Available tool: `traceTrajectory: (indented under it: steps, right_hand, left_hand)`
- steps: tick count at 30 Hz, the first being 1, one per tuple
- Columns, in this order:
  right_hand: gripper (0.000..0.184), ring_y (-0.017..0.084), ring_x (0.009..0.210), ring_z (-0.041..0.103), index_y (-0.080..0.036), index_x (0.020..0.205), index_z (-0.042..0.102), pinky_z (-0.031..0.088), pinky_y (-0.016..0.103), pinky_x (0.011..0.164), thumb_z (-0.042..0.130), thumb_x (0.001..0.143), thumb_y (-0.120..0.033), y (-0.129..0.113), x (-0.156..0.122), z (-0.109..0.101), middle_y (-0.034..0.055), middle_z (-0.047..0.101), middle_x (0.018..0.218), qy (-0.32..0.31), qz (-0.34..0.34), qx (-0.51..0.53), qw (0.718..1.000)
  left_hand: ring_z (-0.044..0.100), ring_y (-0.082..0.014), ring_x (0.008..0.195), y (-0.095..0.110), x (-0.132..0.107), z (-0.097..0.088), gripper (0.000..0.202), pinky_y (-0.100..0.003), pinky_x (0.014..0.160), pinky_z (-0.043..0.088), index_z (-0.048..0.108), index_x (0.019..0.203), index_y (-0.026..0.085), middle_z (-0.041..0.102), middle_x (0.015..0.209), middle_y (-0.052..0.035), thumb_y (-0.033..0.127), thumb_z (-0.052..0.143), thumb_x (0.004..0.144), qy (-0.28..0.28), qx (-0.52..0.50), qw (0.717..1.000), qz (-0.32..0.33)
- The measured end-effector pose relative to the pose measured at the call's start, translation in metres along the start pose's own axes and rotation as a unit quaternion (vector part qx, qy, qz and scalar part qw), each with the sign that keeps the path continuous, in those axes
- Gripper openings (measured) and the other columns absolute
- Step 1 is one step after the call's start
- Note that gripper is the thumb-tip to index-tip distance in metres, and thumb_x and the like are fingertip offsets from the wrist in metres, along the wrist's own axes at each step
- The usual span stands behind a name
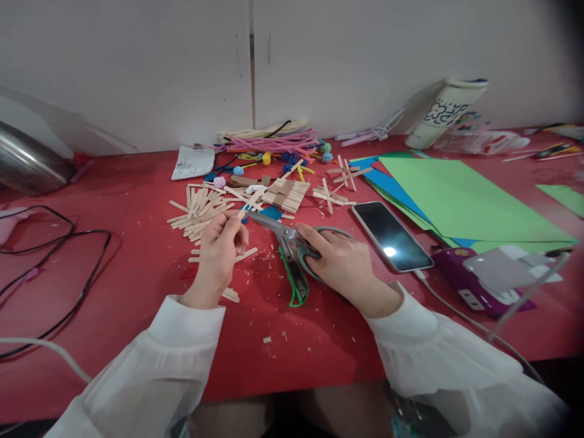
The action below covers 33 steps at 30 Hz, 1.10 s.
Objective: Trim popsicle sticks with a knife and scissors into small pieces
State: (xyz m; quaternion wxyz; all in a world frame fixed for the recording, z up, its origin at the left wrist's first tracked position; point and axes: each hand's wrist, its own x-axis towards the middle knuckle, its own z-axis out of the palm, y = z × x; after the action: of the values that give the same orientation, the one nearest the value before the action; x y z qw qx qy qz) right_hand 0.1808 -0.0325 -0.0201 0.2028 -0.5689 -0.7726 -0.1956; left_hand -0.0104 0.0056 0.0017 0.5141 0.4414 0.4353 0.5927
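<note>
My left hand (222, 249) pinches a wooden craft stick (243, 212) between thumb and fingers. In my right hand (340, 261) is a pair of scissors (271, 223) with grey handles, its blades pointing left. The blade tips lie at the stick, close to my left fingertips; whether they touch it I cannot tell. Beneath the scissors lies a green utility knife (297, 283) on the red table. Loose craft sticks (201, 210) are heaped just beyond my left hand, and a bundle of sticks (287, 193) with a brown band sits farther back.
Crossed-stick shapes (329, 196) lie right of the bundle, near a phone (392, 236) on a cable. Green paper sheets (465, 201) and a purple power adapter (474, 280) are at the right. Pink pipe cleaners (274, 142), a white tumbler (444, 112) and a steel vessel (31, 159) stand behind.
</note>
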Motion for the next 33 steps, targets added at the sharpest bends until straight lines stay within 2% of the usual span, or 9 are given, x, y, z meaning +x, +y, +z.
traceTrajectory:
  steps: [7,14,18,21,23,28,31,33]
  right_hand:
    - [0.042,0.015,0.061,0.06,-0.025,0.114,0.063,0.03,0.026,0.049,0.048,0.075,-0.02,-0.002,-0.002,-0.001,0.0027,0.071,0.079,-0.023,0.002,-0.01,1.0]
    - [0.043,0.016,0.063,0.06,-0.024,0.116,0.061,0.031,0.025,0.049,0.048,0.075,-0.021,-0.002,-0.001,-0.004,0.0049,0.071,0.079,-0.073,0.022,0.005,0.997]
    - [0.039,0.016,0.064,0.062,-0.024,0.113,0.063,0.035,0.024,0.049,0.051,0.075,-0.025,-0.001,0.001,-0.002,0.0038,0.072,0.084,-0.081,0.054,0.099,0.99]
    - [0.036,0.014,0.057,0.061,-0.022,0.107,0.065,0.038,0.022,0.049,0.056,0.077,-0.038,-0.002,0.003,-0.002,0.0028,0.072,0.078,-0.084,0.101,0.21,0.969]
    - [0.039,0.014,0.055,0.061,-0.02,0.106,0.065,0.038,0.022,0.049,0.057,0.076,-0.044,-0.002,0.003,-0.003,0.0028,0.072,0.073,-0.082,0.114,0.235,0.962]
    - [0.038,0.02,0.068,0.066,-0.024,0.106,0.064,0.039,0.025,0.054,0.058,0.075,-0.045,0.002,0.006,-0.003,0.0037,0.072,0.081,-0.094,0.109,0.188,0.972]
    - [0.041,0.023,0.072,0.066,-0.024,0.111,0.061,0.04,0.027,0.058,0.055,0.076,-0.046,0.011,0.011,-0.006,0.0046,0.072,0.08,-0.118,0.178,0.152,0.965]
    - [0.042,0.024,0.073,0.066,-0.024,0.116,0.058,0.04,0.027,0.059,0.052,0.078,-0.041,0.021,0.015,-0.01,0.0052,0.071,0.082,-0.152,0.217,0.119,0.957]
  left_hand:
    - [0.034,-0.005,0.034,-0.001,0.0,0.0,0.004,-0.017,0.035,0.026,0.051,0.072,0.018,0.046,0.04,0.0069,0.022,0.052,0.074,0.006,0.02,1.0,0.018]
    - [0.035,-0.0055,0.034,-0.005,0.0,-0.002,0.005,-0.017,0.036,0.029,0.05,0.075,0.019,0.048,0.042,0.0074,0.021,0.048,0.079,-0.01,0.069,0.997,0.026]
    - [0.037,-0.0054,0.034,-0.008,0.001,-0.003,0.005,-0.017,0.036,0.03,0.05,0.078,0.02,0.048,0.044,0.0078,0.024,0.05,0.08,-0.017,0.093,0.995,0.032]
    - [0.037,-0.0055,0.034,-0.008,0.001,-0.003,0.007,-0.017,0.036,0.03,0.049,0.079,0.02,0.048,0.044,0.008,0.026,0.051,0.08,-0.016,0.098,0.995,0.026]
    - [0.037,-0.0056,0.034,-0.008,0.001,-0.003,0.007,-0.017,0.036,0.03,0.05,0.079,0.02,0.048,0.043,0.0079,0.026,0.051,0.08,-0.011,0.1,0.995,0.023]
    - [0.037,-0.0052,0.035,-0.006,0.0,-0.003,0.009,-0.017,0.036,0.031,0.053,0.081,0.019,0.048,0.044,0.0079,0.028,0.054,0.079,0.005,0.097,0.995,0.032]
    - [0.039,-0.0045,0.036,-0.005,0.002,-0.003,0.009,-0.016,0.036,0.032,0.053,0.079,0.019,0.053,0.05,0.0064,0.027,0.055,0.078,0.015,0.085,0.996,0.031]
    - [0.04,-0.0042,0.036,-0.005,0.004,-0.002,0.007,-0.017,0.036,0.034,0.054,0.077,0.017,0.055,0.053,0.0053,0.024,0.054,0.077,0.028,0.069,0.997,0.024]
